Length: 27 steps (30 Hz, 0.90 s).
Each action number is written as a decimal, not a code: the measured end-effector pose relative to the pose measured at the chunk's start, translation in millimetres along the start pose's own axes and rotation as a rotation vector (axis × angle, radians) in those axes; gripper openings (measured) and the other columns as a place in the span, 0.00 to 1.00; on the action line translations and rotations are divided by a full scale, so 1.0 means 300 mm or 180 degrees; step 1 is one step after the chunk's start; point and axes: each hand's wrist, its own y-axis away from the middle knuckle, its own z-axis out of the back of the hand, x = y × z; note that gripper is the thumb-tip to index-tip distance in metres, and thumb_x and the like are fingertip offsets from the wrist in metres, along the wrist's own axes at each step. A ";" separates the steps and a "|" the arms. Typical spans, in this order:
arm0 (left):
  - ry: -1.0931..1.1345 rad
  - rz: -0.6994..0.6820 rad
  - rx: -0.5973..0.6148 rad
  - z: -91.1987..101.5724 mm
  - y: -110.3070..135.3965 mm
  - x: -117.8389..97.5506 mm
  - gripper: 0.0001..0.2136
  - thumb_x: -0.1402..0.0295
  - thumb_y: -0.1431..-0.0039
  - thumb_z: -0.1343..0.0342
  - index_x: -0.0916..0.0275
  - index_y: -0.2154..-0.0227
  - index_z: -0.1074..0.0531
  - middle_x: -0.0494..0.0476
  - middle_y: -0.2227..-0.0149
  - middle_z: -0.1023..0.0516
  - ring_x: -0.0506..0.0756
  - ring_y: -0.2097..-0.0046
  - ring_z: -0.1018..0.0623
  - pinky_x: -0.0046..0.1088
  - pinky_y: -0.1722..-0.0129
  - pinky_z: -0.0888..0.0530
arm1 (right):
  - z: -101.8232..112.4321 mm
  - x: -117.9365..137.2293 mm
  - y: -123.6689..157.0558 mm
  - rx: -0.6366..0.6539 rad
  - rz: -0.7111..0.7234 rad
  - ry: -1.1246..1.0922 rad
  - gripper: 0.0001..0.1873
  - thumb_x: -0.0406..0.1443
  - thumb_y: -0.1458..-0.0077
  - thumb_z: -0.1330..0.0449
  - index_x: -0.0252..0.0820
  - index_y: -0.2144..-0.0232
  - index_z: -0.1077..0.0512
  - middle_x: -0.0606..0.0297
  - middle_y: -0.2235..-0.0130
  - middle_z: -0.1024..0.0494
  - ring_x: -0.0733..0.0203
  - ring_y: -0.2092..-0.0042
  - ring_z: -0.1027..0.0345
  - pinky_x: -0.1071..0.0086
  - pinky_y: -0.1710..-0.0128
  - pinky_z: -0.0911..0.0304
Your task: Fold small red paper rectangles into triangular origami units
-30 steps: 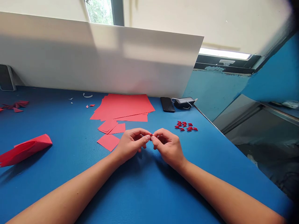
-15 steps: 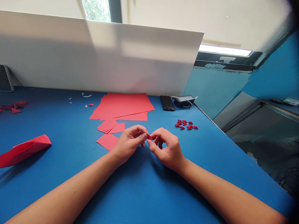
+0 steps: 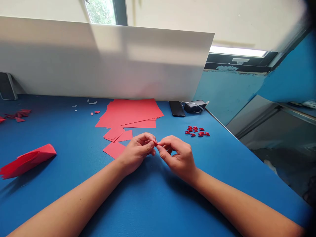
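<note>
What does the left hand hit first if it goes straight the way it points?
Past the folded red paper it's pinching, the left hand would likely meet the right hand; depth is uncertain.

You are in a room set up for papercraft: red paper on a blue surface, near a window.
</note>
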 end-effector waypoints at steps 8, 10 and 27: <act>-0.0244 -0.0192 0.0097 0.012 -0.004 -0.002 0.04 0.67 0.44 0.39 0.61 0.71 0.27 0.49 0.67 0.31 0.47 0.70 0.29 0.26 0.68 0.32 | 0.005 -0.005 -0.009 0.0071 0.0008 0.0117 0.02 0.32 0.43 0.41 0.40 0.68 0.28 0.64 0.70 0.25 0.65 0.71 0.32 0.73 0.73 0.36; -0.0390 -0.0232 0.0091 0.013 -0.004 -0.002 0.04 0.67 0.43 0.40 0.61 0.71 0.27 0.50 0.67 0.31 0.48 0.69 0.29 0.26 0.68 0.32 | 0.004 -0.005 -0.009 0.0097 0.0034 0.0196 0.02 0.33 0.44 0.41 0.39 0.68 0.28 0.63 0.70 0.24 0.66 0.73 0.33 0.73 0.75 0.37; -0.0332 -0.0212 0.0098 0.003 -0.010 -0.021 0.06 0.68 0.44 0.39 0.63 0.73 0.28 0.51 0.69 0.30 0.49 0.69 0.29 0.26 0.68 0.32 | -0.005 0.032 -0.006 0.0165 -0.0275 0.0351 0.08 0.32 0.41 0.43 0.38 0.71 0.26 0.66 0.75 0.25 0.66 0.74 0.35 0.72 0.72 0.41</act>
